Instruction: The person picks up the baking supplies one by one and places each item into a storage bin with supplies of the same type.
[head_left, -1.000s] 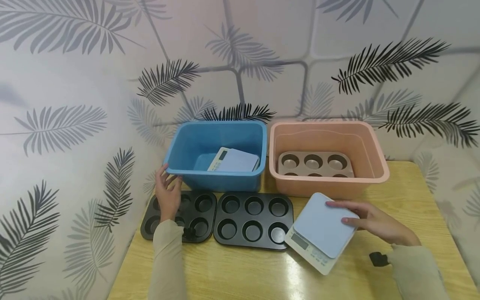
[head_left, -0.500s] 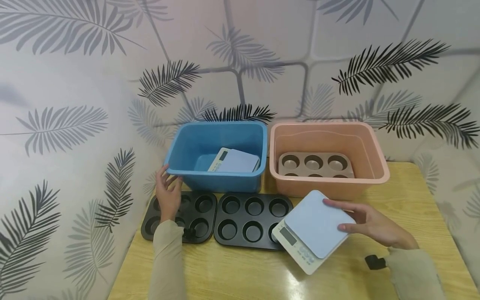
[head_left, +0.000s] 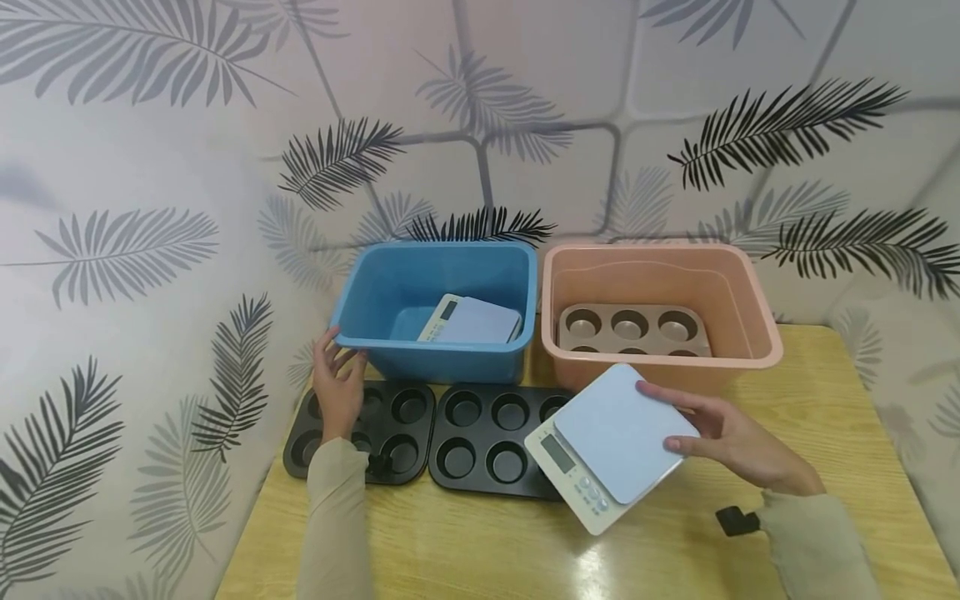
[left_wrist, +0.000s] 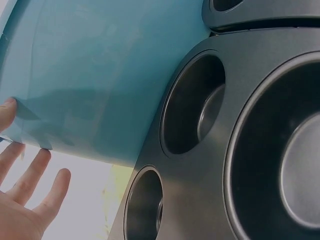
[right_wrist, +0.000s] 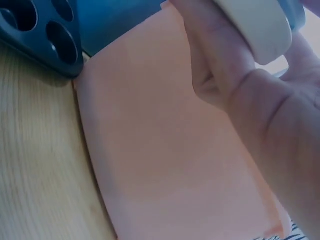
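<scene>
In the head view my right hand (head_left: 731, 437) holds a white kitchen scale (head_left: 622, 433) by its right edge, fingers under and over it hard to tell apart. The scale is raised and tilted, overlapping the right dark muffin tin (head_left: 480, 458) and the front of the pink bin (head_left: 660, 377). At the front left corner of the blue bin (head_left: 438, 354), my left hand (head_left: 339, 392) rests its fingertips against the rim, above the left dark muffin tin (head_left: 401, 450). The left wrist view shows that hand's fingers (left_wrist: 37, 172) spread and fairly straight.
Inside the blue bin lies another kitchen scale (head_left: 476, 321). A bronze-coloured muffin tin (head_left: 630, 325) lies in the pink bin. Both bins stand side by side at the back of the wooden table (head_left: 450, 550), against a leaf-patterned wall covering (head_left: 480, 100).
My right hand has lifted the scale and carried it up and to the left, so it covers more of the right dark muffin tin. The left hand has stayed at the blue bin.
</scene>
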